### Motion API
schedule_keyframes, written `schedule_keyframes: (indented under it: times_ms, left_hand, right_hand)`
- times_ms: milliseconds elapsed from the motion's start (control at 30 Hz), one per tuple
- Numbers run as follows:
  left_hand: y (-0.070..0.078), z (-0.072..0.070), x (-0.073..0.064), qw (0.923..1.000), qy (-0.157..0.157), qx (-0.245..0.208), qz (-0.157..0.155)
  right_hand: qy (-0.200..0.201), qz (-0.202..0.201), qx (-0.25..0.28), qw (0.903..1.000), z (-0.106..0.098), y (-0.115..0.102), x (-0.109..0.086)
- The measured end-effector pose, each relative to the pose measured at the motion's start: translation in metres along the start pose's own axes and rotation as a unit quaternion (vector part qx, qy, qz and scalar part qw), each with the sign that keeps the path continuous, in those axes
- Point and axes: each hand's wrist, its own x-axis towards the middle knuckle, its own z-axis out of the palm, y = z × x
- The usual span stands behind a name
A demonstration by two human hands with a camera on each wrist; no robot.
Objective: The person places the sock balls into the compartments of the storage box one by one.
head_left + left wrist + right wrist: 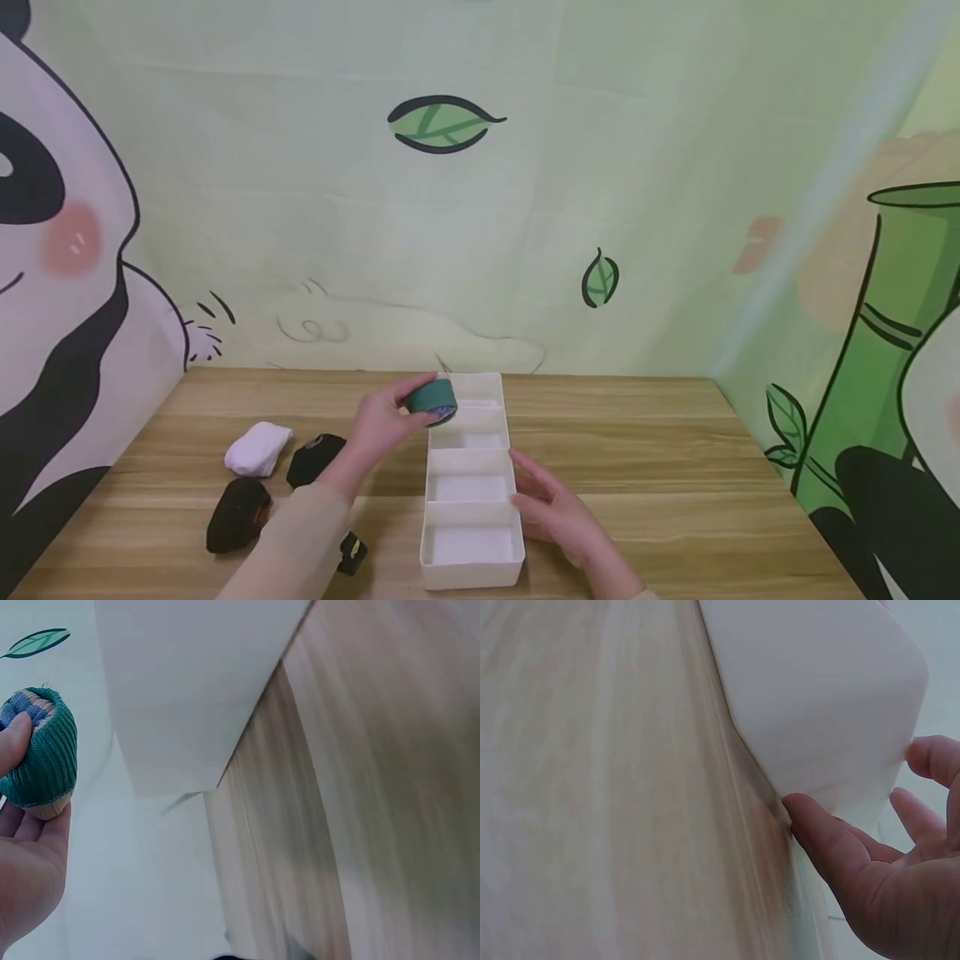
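A rolled green ribbed sock (pixel 433 398), with a blue and beige patterned part at its opening, is held in my left hand (pixel 381 429) between thumb and fingers. In the head view it hangs over the left rim of a long white divided box (pixel 472 577), toward the far end. The left wrist view shows the sock (pixel 49 761) raised beside the box wall (pixel 195 690). My right hand (pixel 553 510) touches the box's right side with extended fingers. In the right wrist view, the fingertips (pixel 806 806) lie at the wall's lower edge.
Left of the box lie a white rolled bundle (pixel 257 448), a black bundle (pixel 315 460), a black and orange bundle (pixel 237 515), and a small black item with a yellow-green mark (pixel 352 553), partly behind my left sleeve. A printed backdrop (pixel 637 167) rises behind the wooden table (pixel 660 467).
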Motion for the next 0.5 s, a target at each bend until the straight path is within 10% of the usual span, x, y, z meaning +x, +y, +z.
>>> schedule_keyframes:
  times_ms: [500]
  left_hand:
    - [-0.006, 0.018, 0.032, 0.9998, -0.004, 0.017, 0.013]
  right_hand:
    - [-0.004, -0.005, 0.007, 1.0, -0.001, 0.001, 0.0]
